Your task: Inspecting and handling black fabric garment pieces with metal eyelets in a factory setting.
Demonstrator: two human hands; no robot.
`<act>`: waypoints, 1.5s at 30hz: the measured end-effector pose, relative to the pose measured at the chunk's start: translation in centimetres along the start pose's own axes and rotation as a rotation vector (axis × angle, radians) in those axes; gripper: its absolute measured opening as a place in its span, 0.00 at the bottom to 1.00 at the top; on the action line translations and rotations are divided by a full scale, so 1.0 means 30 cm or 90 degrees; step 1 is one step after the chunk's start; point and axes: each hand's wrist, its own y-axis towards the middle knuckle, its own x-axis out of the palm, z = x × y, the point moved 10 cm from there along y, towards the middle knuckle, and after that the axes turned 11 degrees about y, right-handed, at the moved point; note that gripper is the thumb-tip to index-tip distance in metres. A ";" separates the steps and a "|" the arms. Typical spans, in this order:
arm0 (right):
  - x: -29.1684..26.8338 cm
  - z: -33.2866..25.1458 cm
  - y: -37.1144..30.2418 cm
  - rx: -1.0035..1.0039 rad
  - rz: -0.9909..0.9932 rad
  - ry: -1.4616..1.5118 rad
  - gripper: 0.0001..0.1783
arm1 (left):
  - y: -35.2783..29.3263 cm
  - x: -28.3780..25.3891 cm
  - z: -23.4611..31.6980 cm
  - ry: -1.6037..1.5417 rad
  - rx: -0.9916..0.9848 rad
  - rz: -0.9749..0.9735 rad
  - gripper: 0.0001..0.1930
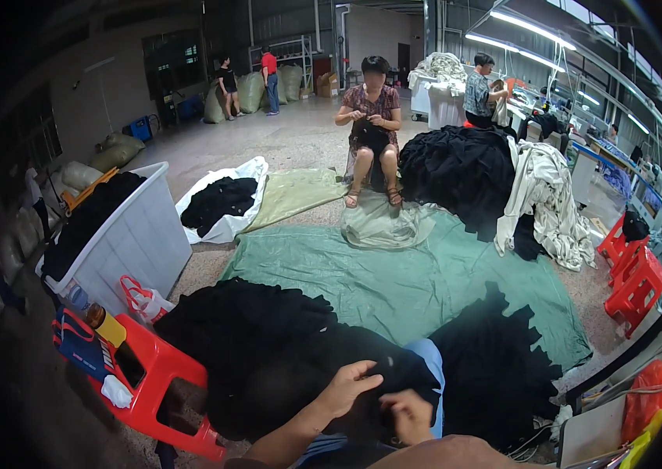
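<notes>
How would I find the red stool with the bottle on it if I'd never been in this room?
Start at the big white plastic bin full of black cloth on the left. Right below its near corner stands a low red plastic stool, beside the heap of black fabric pieces that the person's hands work at. Unlike the stacked red stools far right, it carries a yellow bottle with a brown cap.

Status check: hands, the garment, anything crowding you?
Left hand and right hand both pinching the black garment on the lap. Black clothing piles close on both sides. Red stool at left, clear of the hands.
</notes>
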 end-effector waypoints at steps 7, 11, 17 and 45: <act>-0.167 -0.016 0.264 0.175 0.044 0.120 0.25 | -0.105 0.337 0.445 0.017 -0.018 -0.248 0.27; -0.172 0.092 0.234 0.290 0.208 0.329 0.15 | 0.034 0.222 0.316 -0.167 -0.061 -0.179 0.17; -0.248 0.235 0.084 0.283 0.247 0.169 0.08 | 0.040 0.127 0.021 -0.141 -0.179 -0.107 0.16; -0.093 0.032 0.185 -0.040 -0.112 -0.083 0.17 | -0.029 0.100 -0.001 -0.059 -0.120 -0.081 0.13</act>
